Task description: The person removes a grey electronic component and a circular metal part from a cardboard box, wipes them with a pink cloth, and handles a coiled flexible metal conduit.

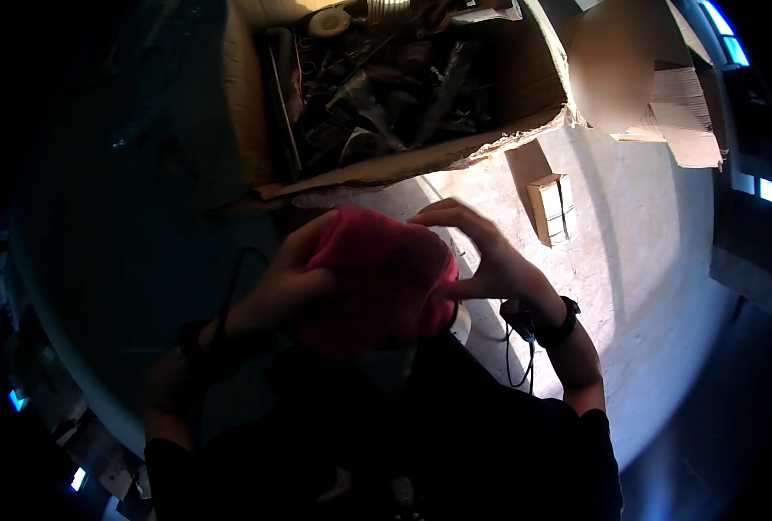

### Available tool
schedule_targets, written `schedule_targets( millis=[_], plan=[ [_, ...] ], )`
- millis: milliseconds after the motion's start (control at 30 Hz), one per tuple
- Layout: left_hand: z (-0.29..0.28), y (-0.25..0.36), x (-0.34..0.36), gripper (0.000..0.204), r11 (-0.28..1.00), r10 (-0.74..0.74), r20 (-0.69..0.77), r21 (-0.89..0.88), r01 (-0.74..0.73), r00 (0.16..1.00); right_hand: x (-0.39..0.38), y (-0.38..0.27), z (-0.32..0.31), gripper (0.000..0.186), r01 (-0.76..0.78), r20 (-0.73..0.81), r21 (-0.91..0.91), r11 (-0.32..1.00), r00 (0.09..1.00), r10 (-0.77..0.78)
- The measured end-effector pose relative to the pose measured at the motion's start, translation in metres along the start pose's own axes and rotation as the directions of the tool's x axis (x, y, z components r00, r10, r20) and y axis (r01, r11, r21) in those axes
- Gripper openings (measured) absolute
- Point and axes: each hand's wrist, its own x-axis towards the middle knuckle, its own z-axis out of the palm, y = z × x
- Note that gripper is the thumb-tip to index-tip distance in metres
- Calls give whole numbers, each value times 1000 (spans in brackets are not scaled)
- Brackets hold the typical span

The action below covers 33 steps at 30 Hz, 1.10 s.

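A red cloth (377,278), bunched up and partly in shadow, is between my two hands in front of my body. My left hand (297,265) grips its left side, with the thumb towards me and the other fingers hidden by the fabric. On the opposite side, my right hand (483,252) curves round the cloth, fingertips at its far edge and thumb on its near right side. Whether anything is wrapped inside cannot be made out. Part of a pale rounded object (461,323) shows just under the cloth's right edge.
Beyond my hands stands an open cardboard box (420,167) with a torn near edge, full of dark mixed scrap (386,95). A small carton (552,208) lies to the right on the pale sunlit surface (646,260). Cut cardboard (688,113) is at the far right.
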Motion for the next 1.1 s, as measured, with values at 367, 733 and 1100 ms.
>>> schedule_targets(
  millis=[367, 733, 1100],
  plan=[
    [-48, 22, -26, 29, 810, 575, -110, -60, -583, 810, -31, -18, 12, 45, -304, 37, 79, 949, 952, 302],
    [-178, 97, -30, 28, 472, 585, -704, -107, -875, 402, -79, -30, -9, 49, -115, -478, 504, 856, 788, 387],
    [-28, 111, 119, 24, 891, 202, -174, 441, -107, 964, -80, -30, -26, 56, 166, -666, 710, 684, 474, 576]
  ],
)
